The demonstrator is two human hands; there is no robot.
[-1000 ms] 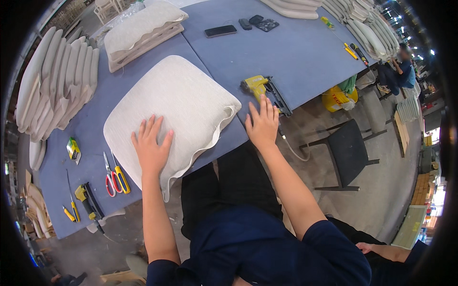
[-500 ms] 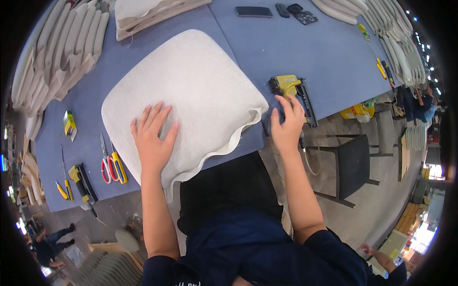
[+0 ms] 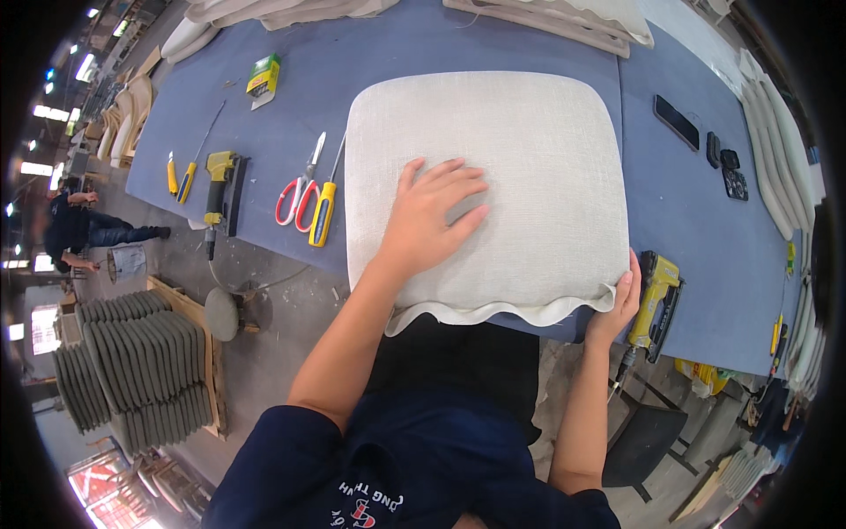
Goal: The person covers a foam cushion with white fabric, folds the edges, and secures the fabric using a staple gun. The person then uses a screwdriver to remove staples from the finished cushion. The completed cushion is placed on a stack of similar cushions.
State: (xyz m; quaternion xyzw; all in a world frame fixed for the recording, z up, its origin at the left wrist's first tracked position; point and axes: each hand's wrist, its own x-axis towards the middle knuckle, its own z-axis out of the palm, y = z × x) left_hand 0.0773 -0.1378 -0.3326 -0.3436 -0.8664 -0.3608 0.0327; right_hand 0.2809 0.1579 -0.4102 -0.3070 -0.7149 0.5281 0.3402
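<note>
A pale seat cushion [image 3: 520, 212] lies on the blue-covered table [image 3: 291, 88], its loose fabric hem [image 3: 493, 312] wavy along the near edge. Spread over the cover, my left hand [image 3: 436, 216] rests flat on the cushion, left of its middle. My right hand [image 3: 615, 307] grips the cushion's near right corner, fingers along its side; part of the hand is hidden by the edge. Just right of that hand lies a yellow and black staple gun [image 3: 654, 304]. Red-handled scissors [image 3: 300, 198] and a yellow-handled screwdriver [image 3: 323, 214] lie by the cushion's left side.
Farther left lie a second staple gun [image 3: 222, 194], a yellow-handled tool [image 3: 187, 182] and a small green-yellow box [image 3: 263, 79]. A phone [image 3: 677, 122] lies at the right. Cushion stacks [image 3: 555, 22] line the far edge. Grey cushions [image 3: 145, 361] are piled on the floor behind left.
The view has turned left. My right hand has moved from beside the staple gun to the cushion's near right corner. My left hand stays spread on the cushion.
</note>
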